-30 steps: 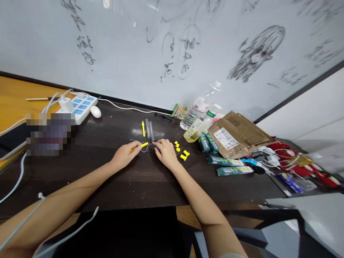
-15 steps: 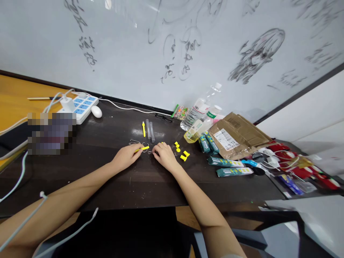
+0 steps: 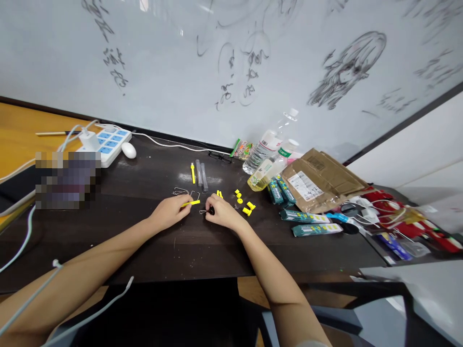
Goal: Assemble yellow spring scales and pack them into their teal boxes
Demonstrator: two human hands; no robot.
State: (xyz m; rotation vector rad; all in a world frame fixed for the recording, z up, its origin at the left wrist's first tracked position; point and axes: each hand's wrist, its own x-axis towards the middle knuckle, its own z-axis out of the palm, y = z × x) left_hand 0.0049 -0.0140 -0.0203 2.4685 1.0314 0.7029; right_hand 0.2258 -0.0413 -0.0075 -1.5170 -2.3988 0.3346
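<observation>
My left hand [image 3: 171,212] pinches a thin yellow stick [image 3: 193,202], its end pointing right. Close beside it, my right hand [image 3: 222,212] grips a small dark piece with a thin wire loop [image 3: 203,211] sticking out to the left. Bent metal wires [image 3: 181,191] lie just beyond my left hand. Farther back, a yellow stick-like part [image 3: 193,173] lies beside two clear tubes [image 3: 201,176]. Several small yellow pieces [image 3: 249,208] are scattered to the right of my right hand.
Bottles [image 3: 262,152], green boxes [image 3: 316,230] and a brown package [image 3: 311,183] crowd the right side. A power strip [image 3: 115,144], a white egg-shaped object [image 3: 129,150] and cables are at the left. Glasses [image 3: 220,157] lie near the whiteboard [image 3: 162,72].
My right hand has shifted slightly right, showing the dark piece at its fingertips and more yellow pieces behind it. My left hand still holds the yellow stick. The view has moved slightly.
</observation>
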